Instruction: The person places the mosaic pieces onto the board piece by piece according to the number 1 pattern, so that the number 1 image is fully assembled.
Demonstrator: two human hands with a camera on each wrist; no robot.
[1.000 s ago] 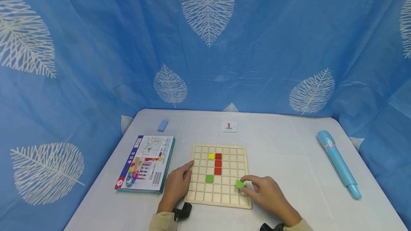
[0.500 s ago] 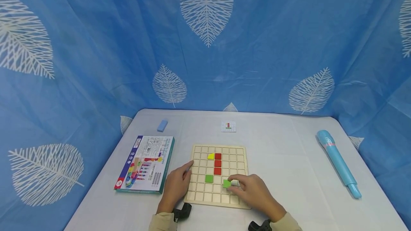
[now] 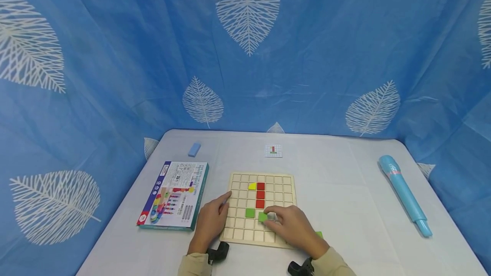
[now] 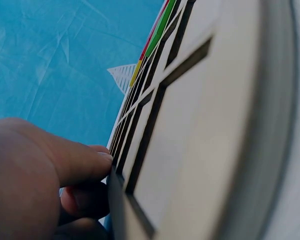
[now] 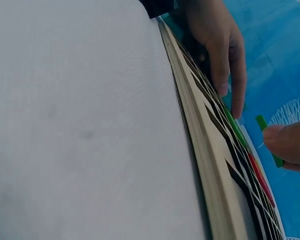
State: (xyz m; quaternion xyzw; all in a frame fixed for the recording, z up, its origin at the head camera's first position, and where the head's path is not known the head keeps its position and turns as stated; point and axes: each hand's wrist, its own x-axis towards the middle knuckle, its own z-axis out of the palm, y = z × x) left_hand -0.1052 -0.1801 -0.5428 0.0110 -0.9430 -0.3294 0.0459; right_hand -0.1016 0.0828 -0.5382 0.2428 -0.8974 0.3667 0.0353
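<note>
A wooden grid board lies on the table in the head view. Three red square tiles form a column on it, beside a yellow triangular tile; lower left sits a green square tile. My right hand pinches another green tile between thumb and finger, just over the board and right of the placed green one. In the right wrist view, this held tile is tilted above the surface. With fairly straight fingers, my left hand touches the board's left edge.
Left of the board lies a printed box, with a small blue block behind it. A pattern card lies at the back. Farther right is a light-blue microphone-shaped object. A green tile peeks out beside my right wrist.
My right hand has moved left across the board with the pinched green tile, stopping near the placed green one. A green tile by the right wrist has come into view. My left hand stays put.
</note>
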